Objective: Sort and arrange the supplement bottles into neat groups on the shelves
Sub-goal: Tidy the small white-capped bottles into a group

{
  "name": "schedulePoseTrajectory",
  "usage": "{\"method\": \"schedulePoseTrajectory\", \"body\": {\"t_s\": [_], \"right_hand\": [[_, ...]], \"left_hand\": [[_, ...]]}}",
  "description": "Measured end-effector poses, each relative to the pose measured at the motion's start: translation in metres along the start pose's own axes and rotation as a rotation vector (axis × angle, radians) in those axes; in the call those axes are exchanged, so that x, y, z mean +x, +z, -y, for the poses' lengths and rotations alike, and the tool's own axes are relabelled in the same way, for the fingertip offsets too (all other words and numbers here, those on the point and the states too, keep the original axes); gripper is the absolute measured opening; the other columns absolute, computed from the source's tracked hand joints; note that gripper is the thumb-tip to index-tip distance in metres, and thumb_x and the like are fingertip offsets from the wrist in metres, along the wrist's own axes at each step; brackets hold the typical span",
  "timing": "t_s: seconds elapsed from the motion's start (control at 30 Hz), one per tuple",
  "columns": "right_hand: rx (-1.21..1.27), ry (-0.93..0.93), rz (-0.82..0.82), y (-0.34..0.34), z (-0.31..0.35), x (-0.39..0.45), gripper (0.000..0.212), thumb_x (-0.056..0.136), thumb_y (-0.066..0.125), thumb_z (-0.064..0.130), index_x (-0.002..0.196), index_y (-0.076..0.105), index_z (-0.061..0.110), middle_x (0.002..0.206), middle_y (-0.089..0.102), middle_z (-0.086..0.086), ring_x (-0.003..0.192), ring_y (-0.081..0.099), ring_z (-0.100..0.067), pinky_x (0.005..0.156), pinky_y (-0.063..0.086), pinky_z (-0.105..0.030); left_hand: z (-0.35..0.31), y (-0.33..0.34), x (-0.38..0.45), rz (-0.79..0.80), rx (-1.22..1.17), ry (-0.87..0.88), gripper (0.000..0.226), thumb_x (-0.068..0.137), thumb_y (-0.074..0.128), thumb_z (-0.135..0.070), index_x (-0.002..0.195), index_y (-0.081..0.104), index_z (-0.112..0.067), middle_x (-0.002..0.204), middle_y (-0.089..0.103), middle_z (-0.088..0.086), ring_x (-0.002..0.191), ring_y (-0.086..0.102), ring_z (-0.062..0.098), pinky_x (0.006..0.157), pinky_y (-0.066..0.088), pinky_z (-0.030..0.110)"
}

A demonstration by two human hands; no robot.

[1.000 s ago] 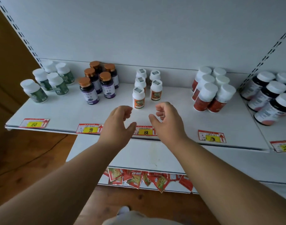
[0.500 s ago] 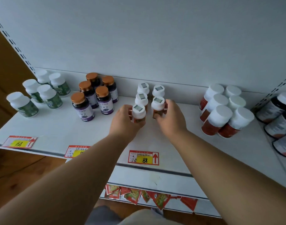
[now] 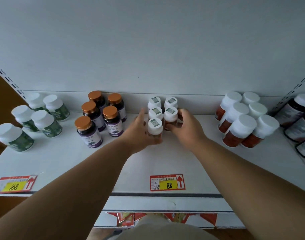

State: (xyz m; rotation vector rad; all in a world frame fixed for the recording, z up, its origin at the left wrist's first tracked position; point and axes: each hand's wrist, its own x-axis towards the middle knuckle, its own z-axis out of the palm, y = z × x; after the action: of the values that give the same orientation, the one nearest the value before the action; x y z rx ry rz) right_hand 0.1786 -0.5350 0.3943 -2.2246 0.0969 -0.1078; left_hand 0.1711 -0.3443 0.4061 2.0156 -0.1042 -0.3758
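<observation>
Five small orange bottles with white caps stand in two columns at the middle of the white shelf [image 3: 61,161]. My left hand [image 3: 137,135] wraps the front bottle of the left column [image 3: 155,124], thumb across its front and fingers along its left side. My right hand [image 3: 189,131] grips the front bottle of the right column [image 3: 170,113], thumb on its front and fingers curled round its right side. Both held bottles stand upright and touch the ones behind them.
Green-label bottles [image 3: 42,122] stand at the far left, with gold-capped purple bottles [image 3: 112,118] beside them. Larger red bottles with white caps [image 3: 242,125] stand to the right, dark bottles [image 3: 300,115] on the adjoining shelf. Price tags 88 [image 3: 167,182] and 168 [image 3: 14,184] mark the front edge.
Both hands reached in from the shelf's front edge, took hold of the two front small bottles and slid them back against the bottles behind. The view has moved closer.
</observation>
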Motion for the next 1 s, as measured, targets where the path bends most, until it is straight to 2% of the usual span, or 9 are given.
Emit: {"method": "schedulePoseTrajectory", "body": {"t_s": [0.07, 0.13, 0.2, 0.33, 0.5, 0.6, 0.73, 0.87, 1.0], "right_hand": [[0.03, 0.02, 0.002, 0.0, -0.002, 0.001, 0.054, 0.069, 0.085, 0.038, 0.114, 0.057, 0.027, 0.111, 0.067, 0.011, 0.099, 0.065, -0.013, 0.087, 0.053, -0.04], [0.066, 0.026, 0.012, 0.001, -0.004, 0.002, 0.053, 0.068, 0.086, 0.035, 0.113, 0.058, 0.028, 0.11, 0.068, 0.013, 0.099, 0.066, -0.009, 0.089, 0.054, -0.041], [0.099, 0.025, 0.03, -0.001, -0.004, 0.003, 0.05, 0.068, 0.086, 0.029, 0.111, 0.06, 0.027, 0.106, 0.07, 0.015, 0.097, 0.067, -0.005, 0.09, 0.054, -0.04], [0.067, 0.018, 0.04, -0.007, -0.001, 0.005, 0.047, 0.067, 0.085, 0.025, 0.105, 0.059, 0.031, 0.099, 0.068, 0.019, 0.096, 0.065, -0.002, 0.09, 0.054, -0.038], [0.058, 0.009, 0.046, -0.007, -0.002, 0.006, 0.048, 0.068, 0.084, 0.027, 0.109, 0.059, 0.029, 0.103, 0.068, 0.016, 0.096, 0.065, -0.005, 0.089, 0.053, -0.037], [0.031, -0.005, 0.047, -0.01, 0.0, 0.005, 0.043, 0.071, 0.084, 0.027, 0.104, 0.057, 0.03, 0.101, 0.067, 0.015, 0.093, 0.065, -0.007, 0.084, 0.053, -0.033], [-0.044, -0.052, 0.037, -0.011, 0.002, 0.005, 0.038, 0.071, 0.083, 0.03, 0.099, 0.057, 0.026, 0.098, 0.067, 0.01, 0.089, 0.064, -0.012, 0.074, 0.049, -0.03], [-0.083, -0.07, -0.063, -0.005, 0.001, -0.006, 0.055, 0.071, 0.084, 0.033, 0.114, 0.053, 0.017, 0.105, 0.059, 0.004, 0.091, 0.057, -0.014, 0.072, 0.045, -0.029], [-0.09, -0.087, -0.082, 0.006, 0.003, -0.034, 0.036, 0.079, 0.077, 0.028, 0.106, 0.055, 0.017, 0.096, 0.058, 0.002, 0.08, 0.056, -0.013, 0.066, 0.042, -0.026]], "left_hand": [[0.0, -0.002, 0.006, 0.054, -0.049, 0.028, 0.113, 0.067, 0.089, -0.014, 0.154, 0.019, -0.032, 0.128, 0.059, -0.01, 0.107, 0.063, 0.008, 0.081, 0.055, 0.022], [0.0, -0.001, 0.013, 0.044, 0.008, 0.091, 0.09, 0.064, 0.087, -0.013, 0.138, 0.042, -0.035, 0.114, 0.066, -0.01, 0.102, 0.066, 0.012, 0.083, 0.057, 0.029], [0.0, 0.0, 0.016, 0.033, 0.053, 0.114, 0.074, 0.061, 0.085, -0.017, 0.124, 0.051, -0.036, 0.106, 0.067, -0.009, 0.097, 0.066, 0.013, 0.083, 0.058, 0.034], [0.002, 0.002, 0.019, 0.034, 0.082, 0.15, 0.068, 0.059, 0.084, -0.022, 0.118, 0.052, -0.035, 0.104, 0.066, -0.007, 0.094, 0.065, 0.012, 0.081, 0.057, 0.034], [0.002, 0.002, 0.018, 0.016, 0.112, 0.162, 0.062, 0.06, 0.083, -0.021, 0.114, 0.053, -0.032, 0.102, 0.066, -0.007, 0.093, 0.065, 0.014, 0.083, 0.059, 0.039], [0.002, 0.004, 0.012, -0.025, 0.134, 0.136, 0.071, 0.061, 0.084, -0.026, 0.123, 0.05, -0.034, 0.109, 0.065, -0.01, 0.098, 0.065, 0.012, 0.084, 0.059, 0.038], [0.003, 0.014, 0.0, -0.21, 0.173, 0.023, 0.094, 0.059, 0.09, -0.037, 0.139, 0.039, -0.029, 0.13, 0.053, -0.006, 0.109, 0.059, 0.014, 0.092, 0.055, 0.037], [0.001, 0.023, -0.011, -0.342, 0.216, -0.001, 0.065, 0.067, 0.087, -0.04, 0.119, 0.05, -0.024, 0.117, 0.055, -0.003, 0.097, 0.059, 0.014, 0.084, 0.056, 0.039], [0.005, 0.02, -0.014, -0.319, 0.255, 0.025, 0.055, 0.072, 0.084, -0.043, 0.112, 0.052, -0.024, 0.111, 0.06, -0.004, 0.093, 0.061, 0.013, 0.081, 0.057, 0.037]]}}
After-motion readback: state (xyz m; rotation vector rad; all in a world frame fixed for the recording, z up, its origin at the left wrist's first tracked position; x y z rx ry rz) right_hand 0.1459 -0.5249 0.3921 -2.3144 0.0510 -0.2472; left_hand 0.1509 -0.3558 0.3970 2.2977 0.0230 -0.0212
